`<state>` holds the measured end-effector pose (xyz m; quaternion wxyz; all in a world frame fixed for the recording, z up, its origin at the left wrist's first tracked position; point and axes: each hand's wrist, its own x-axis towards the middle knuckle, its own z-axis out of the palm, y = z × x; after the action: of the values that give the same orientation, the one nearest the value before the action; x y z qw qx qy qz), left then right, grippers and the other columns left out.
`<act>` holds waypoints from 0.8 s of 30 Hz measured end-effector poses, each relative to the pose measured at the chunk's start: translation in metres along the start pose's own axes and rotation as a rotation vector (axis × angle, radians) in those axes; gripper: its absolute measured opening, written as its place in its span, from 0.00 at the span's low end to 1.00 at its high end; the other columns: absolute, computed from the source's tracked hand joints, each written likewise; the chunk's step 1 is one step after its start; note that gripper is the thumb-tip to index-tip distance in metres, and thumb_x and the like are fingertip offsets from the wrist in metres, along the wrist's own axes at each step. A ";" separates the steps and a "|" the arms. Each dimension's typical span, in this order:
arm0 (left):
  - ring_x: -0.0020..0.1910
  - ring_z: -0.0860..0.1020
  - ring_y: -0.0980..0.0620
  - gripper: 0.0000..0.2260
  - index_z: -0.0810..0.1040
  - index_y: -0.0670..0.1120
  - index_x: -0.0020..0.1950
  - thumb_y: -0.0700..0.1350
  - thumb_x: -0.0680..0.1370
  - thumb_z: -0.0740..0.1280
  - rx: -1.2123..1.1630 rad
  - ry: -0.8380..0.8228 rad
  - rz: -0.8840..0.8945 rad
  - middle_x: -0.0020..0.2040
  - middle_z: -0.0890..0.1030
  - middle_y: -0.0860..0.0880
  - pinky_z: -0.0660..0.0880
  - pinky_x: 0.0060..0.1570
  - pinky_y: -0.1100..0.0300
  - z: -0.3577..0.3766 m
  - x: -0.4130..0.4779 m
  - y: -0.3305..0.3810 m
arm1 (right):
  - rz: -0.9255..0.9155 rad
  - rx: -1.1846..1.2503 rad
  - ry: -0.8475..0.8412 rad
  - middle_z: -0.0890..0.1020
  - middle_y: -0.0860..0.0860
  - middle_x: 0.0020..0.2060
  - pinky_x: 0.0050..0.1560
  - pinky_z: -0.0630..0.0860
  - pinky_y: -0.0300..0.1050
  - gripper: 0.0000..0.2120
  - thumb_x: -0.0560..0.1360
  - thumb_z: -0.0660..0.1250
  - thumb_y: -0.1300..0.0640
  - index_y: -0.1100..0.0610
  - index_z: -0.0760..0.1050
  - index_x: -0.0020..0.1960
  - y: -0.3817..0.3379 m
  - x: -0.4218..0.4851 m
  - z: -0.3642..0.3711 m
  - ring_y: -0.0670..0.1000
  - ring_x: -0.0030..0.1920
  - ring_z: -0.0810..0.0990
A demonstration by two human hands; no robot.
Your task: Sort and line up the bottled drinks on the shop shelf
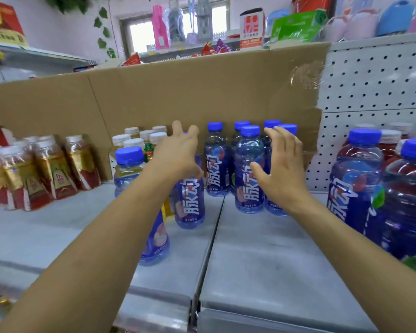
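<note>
Near the back edge of the shelf (262,248), both hands are spread, gripping nothing: left hand (178,157) over a lone bottle (190,203), right hand (282,162) beside the cluster (249,169). Best to slide the bottle upright into line.

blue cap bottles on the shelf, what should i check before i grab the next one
1. left hand free: ok, open, holds nothing.
2. right hand free: ok, open at the back cluster.
3. bottles upright: ok.
4. one line: not ok, the front-left bottle and the bottle at the left hand stand forward of the cluster.
5. left hand touching that bottle: cannot tell.
6. bare shelf to slide on: ok.
</note>
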<state>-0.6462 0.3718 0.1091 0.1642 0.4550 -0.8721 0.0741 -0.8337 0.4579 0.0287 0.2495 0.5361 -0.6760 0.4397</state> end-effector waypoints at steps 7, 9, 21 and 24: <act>0.54 0.76 0.43 0.40 0.57 0.55 0.77 0.43 0.72 0.77 -0.324 -0.001 0.209 0.70 0.59 0.48 0.75 0.52 0.51 0.029 0.032 0.004 | 0.168 0.161 0.092 0.60 0.59 0.74 0.75 0.54 0.47 0.40 0.73 0.73 0.62 0.62 0.55 0.77 0.014 -0.011 0.000 0.57 0.75 0.57; 0.57 0.74 0.49 0.46 0.49 0.56 0.80 0.44 0.73 0.76 -0.438 0.111 0.178 0.74 0.58 0.48 0.74 0.54 0.55 0.050 0.034 0.006 | 0.323 0.246 0.058 0.57 0.57 0.75 0.73 0.54 0.46 0.44 0.73 0.73 0.61 0.59 0.49 0.79 0.023 -0.015 0.001 0.56 0.76 0.56; 0.69 0.72 0.51 0.38 0.57 0.52 0.77 0.45 0.74 0.76 -1.008 0.080 -0.122 0.71 0.72 0.51 0.69 0.64 0.54 0.164 0.019 0.016 | 0.613 0.429 -0.155 0.72 0.52 0.68 0.66 0.71 0.55 0.36 0.75 0.73 0.60 0.50 0.55 0.74 0.052 -0.033 0.016 0.54 0.67 0.74; 0.71 0.70 0.50 0.39 0.56 0.52 0.78 0.44 0.75 0.75 -1.015 0.069 -0.143 0.73 0.70 0.50 0.68 0.68 0.50 0.163 0.018 0.018 | 0.618 0.427 -0.156 0.72 0.52 0.68 0.66 0.70 0.55 0.35 0.75 0.73 0.60 0.51 0.55 0.74 0.053 -0.034 0.016 0.54 0.67 0.74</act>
<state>-0.7057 0.3228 -0.0366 0.3979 0.3739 -0.7589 -0.3549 -0.8710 0.4628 -0.0237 -0.0643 0.3788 -0.7160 0.5829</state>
